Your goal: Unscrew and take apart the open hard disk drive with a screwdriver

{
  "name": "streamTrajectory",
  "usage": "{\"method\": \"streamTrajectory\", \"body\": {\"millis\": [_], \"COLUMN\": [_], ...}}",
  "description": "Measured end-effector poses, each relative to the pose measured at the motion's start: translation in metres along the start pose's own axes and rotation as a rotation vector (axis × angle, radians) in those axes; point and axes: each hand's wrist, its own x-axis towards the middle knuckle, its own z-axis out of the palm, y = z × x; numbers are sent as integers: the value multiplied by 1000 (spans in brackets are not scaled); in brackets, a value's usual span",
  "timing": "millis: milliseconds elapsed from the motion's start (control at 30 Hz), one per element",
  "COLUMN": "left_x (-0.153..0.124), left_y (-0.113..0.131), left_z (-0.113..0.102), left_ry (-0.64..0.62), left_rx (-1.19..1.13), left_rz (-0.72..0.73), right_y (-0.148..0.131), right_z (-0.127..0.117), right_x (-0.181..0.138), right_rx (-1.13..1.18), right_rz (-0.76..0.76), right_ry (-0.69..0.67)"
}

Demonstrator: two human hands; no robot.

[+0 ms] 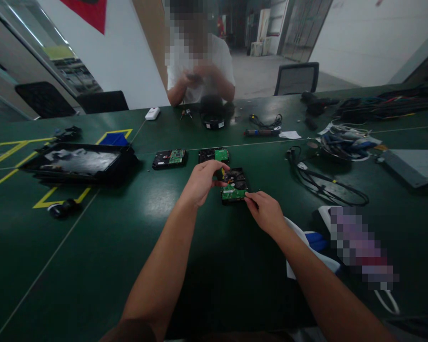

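Note:
A hard drive with its green circuit board facing up is between my two hands, at or just above the green table. My left hand bends over its left side, thumb and forefinger curled against the edge. At the near right corner, my right hand pinches the drive between thumb and fingers. Just beyond my left hand lies a second hard drive, partly covered by the fingers. Another hard drive lies flat to the left, board side up.
A black tray-like casing stands at the left. Cables and a grey metal box lie at the right. White and blue material is under my right forearm. Across the table sits a person.

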Motion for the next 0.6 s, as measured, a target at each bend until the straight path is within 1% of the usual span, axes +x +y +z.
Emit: {"method": "streamTrajectory", "body": {"millis": [133,233,433,600], "left_x": [-3,-5,-4,-3], "left_y": [3,4,4,3], "left_z": [4,7,6,1], "left_ry": [36,44,21,-52], "left_rx": [-34,-45,21,-38], "left_rz": [-44,-50,26,-48], "right_y": [-1,-1,-2,-2], "right_z": [-1,-3,-2,-4], "right_x": [0,-1,0,1], "right_rx": [-2,-5,-7,-10], "right_rz": [4,10,3,6], "right_ry": [-10,-21,-8,-16]}}
